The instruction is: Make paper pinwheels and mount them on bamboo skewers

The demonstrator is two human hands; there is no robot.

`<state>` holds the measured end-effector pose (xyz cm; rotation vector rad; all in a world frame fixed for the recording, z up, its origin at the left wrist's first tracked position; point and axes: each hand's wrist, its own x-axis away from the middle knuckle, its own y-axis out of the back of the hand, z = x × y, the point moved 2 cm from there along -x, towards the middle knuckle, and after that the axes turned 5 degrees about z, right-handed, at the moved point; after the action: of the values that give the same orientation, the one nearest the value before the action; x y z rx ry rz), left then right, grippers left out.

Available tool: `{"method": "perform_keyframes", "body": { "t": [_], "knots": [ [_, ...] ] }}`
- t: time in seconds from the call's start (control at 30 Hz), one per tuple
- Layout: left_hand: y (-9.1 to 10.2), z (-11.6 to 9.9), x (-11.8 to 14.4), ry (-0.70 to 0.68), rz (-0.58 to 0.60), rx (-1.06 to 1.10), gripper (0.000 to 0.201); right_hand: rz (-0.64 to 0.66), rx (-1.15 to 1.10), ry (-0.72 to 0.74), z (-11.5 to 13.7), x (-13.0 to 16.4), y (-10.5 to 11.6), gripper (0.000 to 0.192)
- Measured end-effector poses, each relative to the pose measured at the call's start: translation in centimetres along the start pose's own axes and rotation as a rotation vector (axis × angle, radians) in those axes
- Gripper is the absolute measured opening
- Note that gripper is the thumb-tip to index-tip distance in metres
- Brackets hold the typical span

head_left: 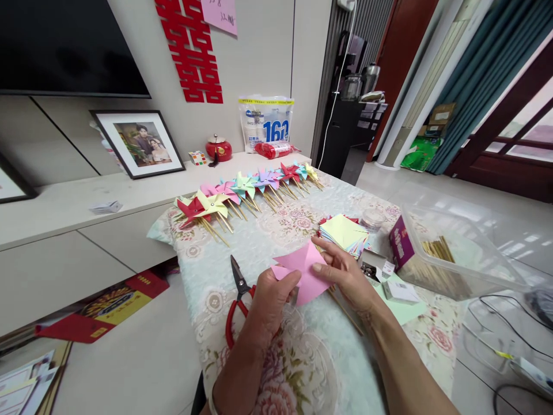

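Note:
A pink paper square (306, 275) with cuts running in from its corners is held up over the table between my two hands. My left hand (276, 297) pinches its left side under the thumb. On the right side, the thumb of my right hand (341, 270) presses on the paper with the fingers behind it. Red-handled scissors (241, 294) lie on the cloth left of my left hand. Just beyond my right hand sits a stack of coloured paper squares (344, 231), pale yellow on top. Part of a thin stick (345, 311) shows below my right wrist.
Finished paper pinwheels (244, 185) on sticks lie in a row along the table's far side. At right stands a clear plastic bin (458, 259) with wooden sticks (438, 249). Small boxes (401, 291) lie beside it. Cables (510, 323) run across the floor.

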<state>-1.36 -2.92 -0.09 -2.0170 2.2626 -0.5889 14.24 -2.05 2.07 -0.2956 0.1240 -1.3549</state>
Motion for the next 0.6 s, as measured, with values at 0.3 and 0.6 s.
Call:
{"method": "perform_keyframes", "body": {
  "t": [0.3, 0.6],
  "knots": [
    [0.0, -0.5, 0.1, -0.055, -0.035, -0.291, 0.017, 0.03, 0.235, 0.086, -0.6, -0.2, -0.1, 0.074],
    [0.7, 1.3, -0.9, -0.106, -0.056, -0.439, 0.018, -0.021, 0.531, 0.105, -1.3, -0.3, 0.8, 0.071]
  ]
}}
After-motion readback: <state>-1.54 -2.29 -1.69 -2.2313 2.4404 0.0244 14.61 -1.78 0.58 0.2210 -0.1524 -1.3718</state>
